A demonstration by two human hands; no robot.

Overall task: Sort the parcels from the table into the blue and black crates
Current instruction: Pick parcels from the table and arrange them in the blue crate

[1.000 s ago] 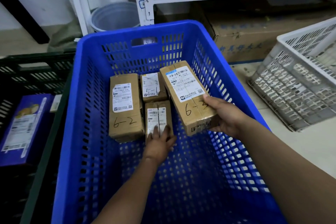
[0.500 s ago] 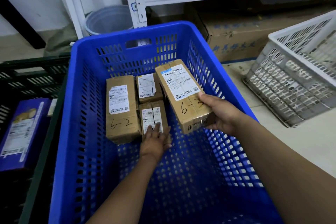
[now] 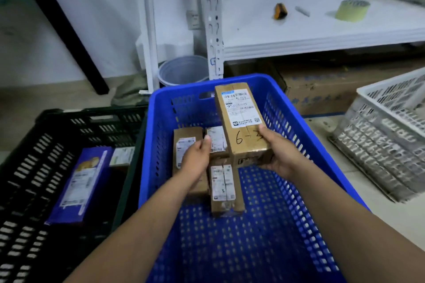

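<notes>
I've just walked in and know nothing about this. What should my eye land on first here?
The bright blue crate fills the middle, with brown parcels lying at its far end. Above it the right hand grips a long cardboard parcel marked 6-3 in pen, while the left hand is over a shorter parcel. A black crate at left holds a purple box.

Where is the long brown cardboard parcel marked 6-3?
Head view, centre-right: the 6-3 parcel is held by the right hand over the blue plastic crate, right of the smaller cardboard parcels.
</notes>
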